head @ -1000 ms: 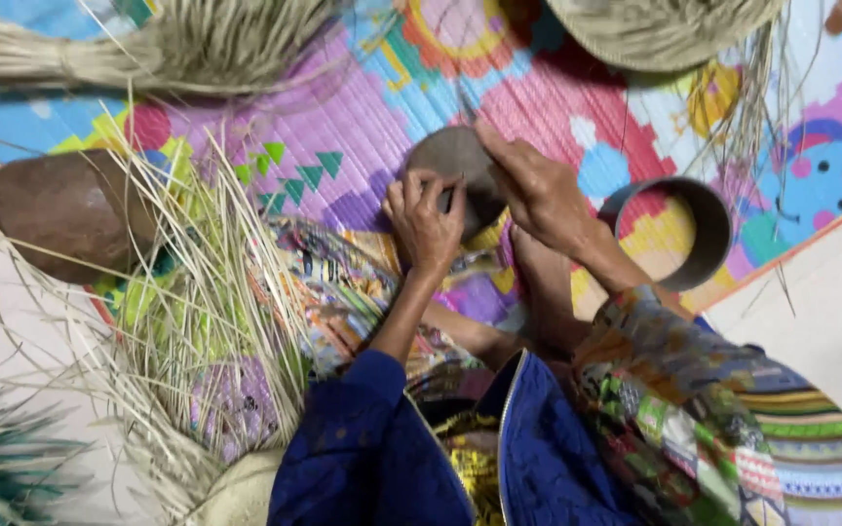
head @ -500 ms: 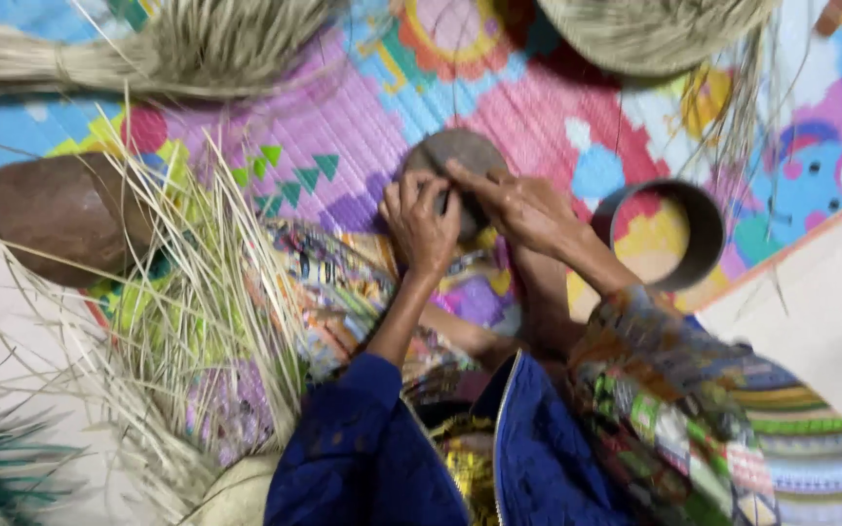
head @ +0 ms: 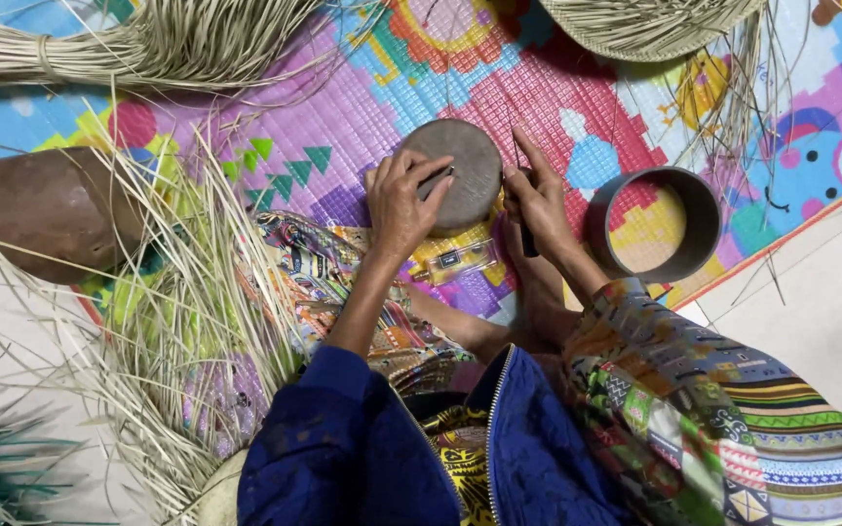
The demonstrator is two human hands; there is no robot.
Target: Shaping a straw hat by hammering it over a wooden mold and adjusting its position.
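Seated on the patterned play mat (head: 557, 88), we look straight down on a round brown disc block (head: 452, 173) lying flat just ahead of our knees, dead centre between the two hands. Our left hand (head: 400, 203) rests on the disc's left edge, fingers curled over the rim and pinching a thin dark strip against it; the grip looks closed, though what exactly sits under the fingertips is too small to tell. Our right hand (head: 538, 200) lies at the disc's right edge, fingers closed round a dark slender tool (head: 528, 239) whose long axis runs roughly toward us, down along the palm. The disc being round, it has no long axis; what matters is that it sits between the hands, both touching it, left hand more on top, right hand beside it. A small clear plastic item (head: 452, 261) lies just this side of the disc. An open round ring mould (head: 653, 234) stands to the right, apart from the right hand. Loose dried grass strands (head: 163, 302) fan out at left, beside a brown rounded block (head: 56, 209); a tied bundle (head: 138, 39) lies at the far left
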